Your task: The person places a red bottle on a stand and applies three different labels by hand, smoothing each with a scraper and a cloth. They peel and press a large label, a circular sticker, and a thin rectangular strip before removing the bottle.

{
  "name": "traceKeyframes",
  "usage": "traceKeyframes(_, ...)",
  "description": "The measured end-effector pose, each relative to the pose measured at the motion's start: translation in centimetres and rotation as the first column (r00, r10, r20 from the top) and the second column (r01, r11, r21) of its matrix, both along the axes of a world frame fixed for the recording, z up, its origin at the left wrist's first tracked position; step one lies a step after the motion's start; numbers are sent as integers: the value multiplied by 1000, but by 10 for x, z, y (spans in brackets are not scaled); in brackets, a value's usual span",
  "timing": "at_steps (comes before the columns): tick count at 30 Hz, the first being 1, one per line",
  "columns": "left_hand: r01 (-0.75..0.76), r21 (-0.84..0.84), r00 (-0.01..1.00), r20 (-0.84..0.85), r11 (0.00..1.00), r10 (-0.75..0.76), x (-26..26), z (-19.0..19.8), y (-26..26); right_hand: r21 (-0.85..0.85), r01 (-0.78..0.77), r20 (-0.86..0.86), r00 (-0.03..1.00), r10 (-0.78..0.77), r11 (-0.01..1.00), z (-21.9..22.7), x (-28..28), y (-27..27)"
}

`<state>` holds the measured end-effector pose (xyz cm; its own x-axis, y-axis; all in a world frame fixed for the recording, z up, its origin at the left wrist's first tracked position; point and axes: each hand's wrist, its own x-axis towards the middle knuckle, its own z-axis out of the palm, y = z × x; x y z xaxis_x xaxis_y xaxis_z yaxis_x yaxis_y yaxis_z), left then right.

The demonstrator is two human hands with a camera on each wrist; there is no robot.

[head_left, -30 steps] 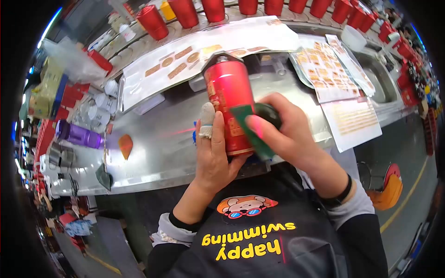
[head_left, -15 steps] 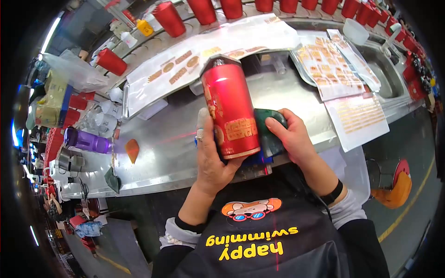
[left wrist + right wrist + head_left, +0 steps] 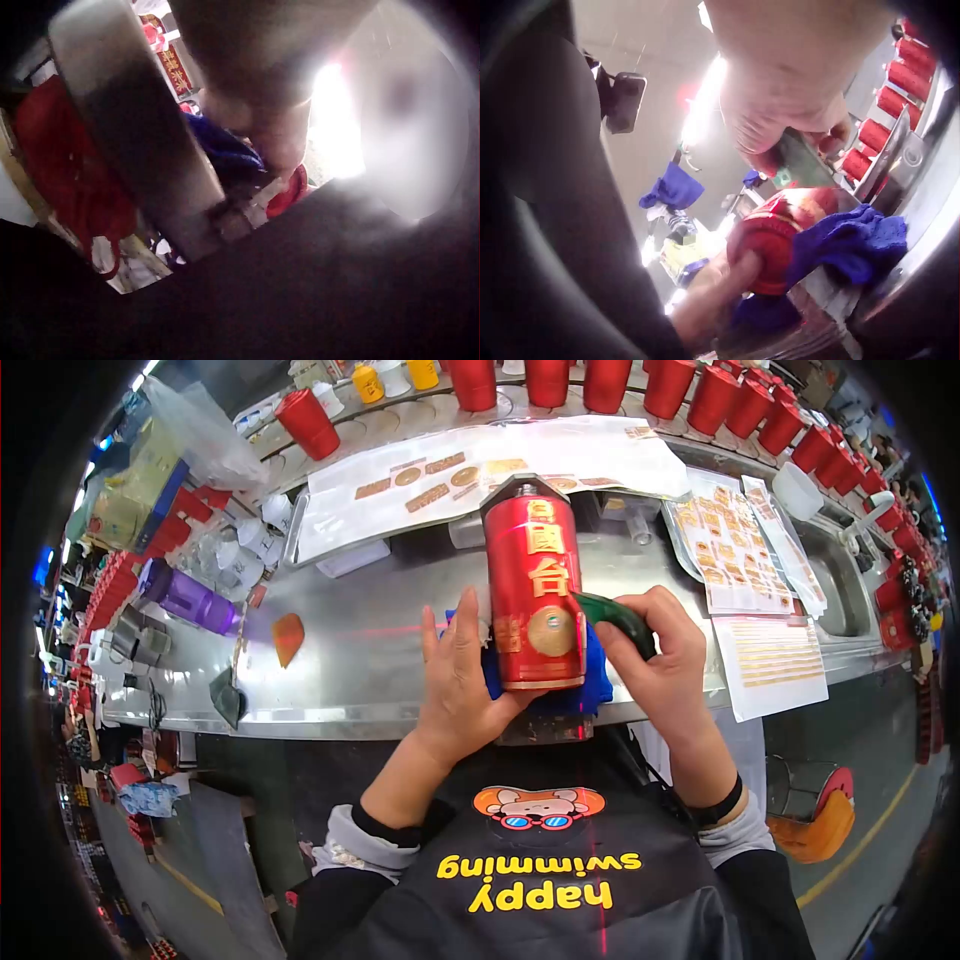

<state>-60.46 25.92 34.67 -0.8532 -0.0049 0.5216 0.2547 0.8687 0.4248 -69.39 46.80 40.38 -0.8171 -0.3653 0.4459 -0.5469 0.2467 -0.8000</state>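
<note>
A red bottle (image 3: 530,575) with gold characters and a round gold emblem leans over a blue cloth (image 3: 598,675), its neck away from me. My left hand (image 3: 455,685) is at its left side with fingers straight and spread; in the right wrist view the thumb presses the bottle's base (image 3: 774,259). Between thumb and fingers, my right hand (image 3: 668,660) pinches a smooth green scraper (image 3: 618,622), whose edge meets the bottle's right side near the emblem. The left wrist view is mostly dark, with part of the hand and the blue cloth showing.
Behind the bottle lies a white decal sheet (image 3: 360,520); more decal sheets (image 3: 735,545) sit at the right by a sink (image 3: 850,585). An orange scraper (image 3: 288,638), a dark green piece (image 3: 227,698) and a purple bottle (image 3: 190,597) are at left. Red bottles (image 3: 605,385) line the back.
The bottle has turned about its length, bringing large gold characters to the front. My left fingers have spread off its side, and the green scraper has shifted to the bottle's right edge.
</note>
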Motion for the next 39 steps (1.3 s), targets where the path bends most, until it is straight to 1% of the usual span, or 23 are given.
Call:
traceKeyframes(1,-8,-33,1000,2,999,8,3,7,1,108,25,-198,980,-3,994,3,1,-4)
traceKeyframes(2,3,-71,999,-54,997,-7,2,14,0,116,57,-306,952,-19,992,2,3,-10)
traceKeyframes(4,24,-153,987,-156,988,-48,-1,24,-4,162,-72,-330,936,123,984,3,15,-18)
traceKeyframes(5,13,-116,989,-142,993,-29,-2,19,-3,183,-131,-343,920,188,974,4,18,-19)
traceKeyframes(6,1,-80,992,-127,997,-11,-4,8,-3,121,-271,-259,920,294,955,11,17,-17)
traceKeyframes(9,-9,13,997,-82,1000,10,-4,-6,-1,136,-43,-332,939,87,990,6,8,-9)
traceKeyframes(10,-5,43,998,-66,999,8,-4,-9,0,192,-25,-379,920,98,981,6,10,-15)
traceKeyframes(13,-5,-39,998,-65,999,3,-3,-7,-4,236,-319,-264,888,377,918,20,18,-15)
traceKeyframes(14,-8,-35,997,-80,999,5,-2,-6,-3,170,-291,-296,896,330,941,19,17,-15)
traceKeyframes(15,-10,-29,995,-99,1000,7,-2,-3,-3,226,-135,-321,925,204,965,18,16,-10)
traceKeyframes(17,-4,-6,994,-111,1000,3,-4,-1,0,240,-49,-441,884,153,970,10,10,-12)
traceKeyframes(23,19,35,994,-110,999,-15,-4,-2,1,291,-136,-438,861,258,947,8,19,-19)
traceKeyframes(26,8,38,994,-108,999,-3,-4,-4,1,378,-147,-424,850,312,914,9,25,-18)
traceKeyframes(29,-4,51,989,-144,999,12,-2,-4,6,303,-239,-412,840,353,923,15,22,-16)
traceKeyframes(30,-8,71,986,-164,997,20,2,2,11,170,-227,-269,925,267,959,10,21,-11)
traceKeyframes(31,-12,94,982,-185,996,29,5,8,18,40,-189,-106,976,193,981,6,20,-3)
traceKeyframes(32,38,-7,988,-151,999,-38,7,17,27,-6,-100,70,992,101,995,8,18,7)
traceKeyframes(33,89,-99,990,-103,991,-99,12,27,39,-346,47,437,892,116,937,1,21,4)
traceKeyframes(34,140,-182,988,-46,973,-150,14,32,53,-462,90,499,849,174,883,-7,18,0)
traceKeyframes(35,101,-325,987,-89,940,-137,9,31,64,-569,136,540,805,245,811,-14,11,-5)
traceKeyframes(36,54,-382,987,-118,922,-106,4,30,66,-581,152,549,798,247,799,-17,10,-9)
traceKeyframes(37,5,-436,987,-144,900,-76,1,28,66,-559,139,561,790,249,817,-19,9,-9)
traceKeyframes(39,-43,-340,980,-197,939,-26,1,21,63,-517,120,586,772,248,847,-22,8,-10)
